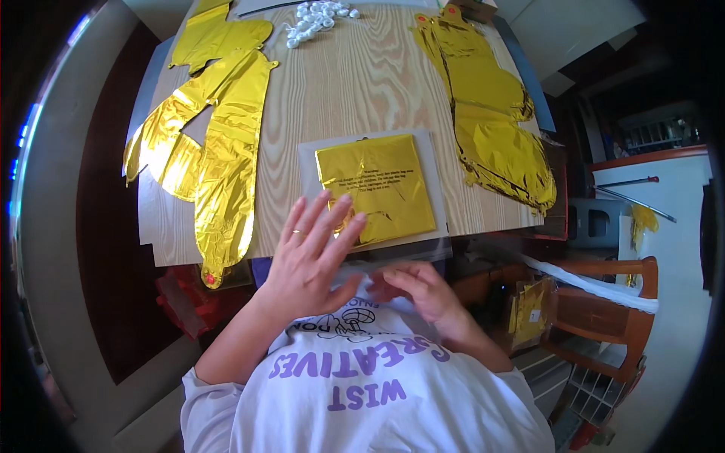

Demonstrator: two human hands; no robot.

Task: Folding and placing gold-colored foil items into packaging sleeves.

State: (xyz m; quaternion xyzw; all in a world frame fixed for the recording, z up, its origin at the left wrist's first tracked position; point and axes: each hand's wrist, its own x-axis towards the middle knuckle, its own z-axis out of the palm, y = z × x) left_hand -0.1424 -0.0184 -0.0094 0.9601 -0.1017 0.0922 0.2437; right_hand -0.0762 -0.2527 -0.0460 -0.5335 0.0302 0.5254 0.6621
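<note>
A clear plastic bag holding a folded gold foil square lies at the near edge of the wooden table. My left hand hovers flat with fingers spread, its fingertips over the bag's near left corner. My right hand is below the table edge, fingers curled and pinching the bag's clear open flap near my chest.
Flat gold foil balloons lie on the left and the right of the table. A heap of small white pieces sits at the far edge. A wooden chair stands to the right; a red object lies under the table's left.
</note>
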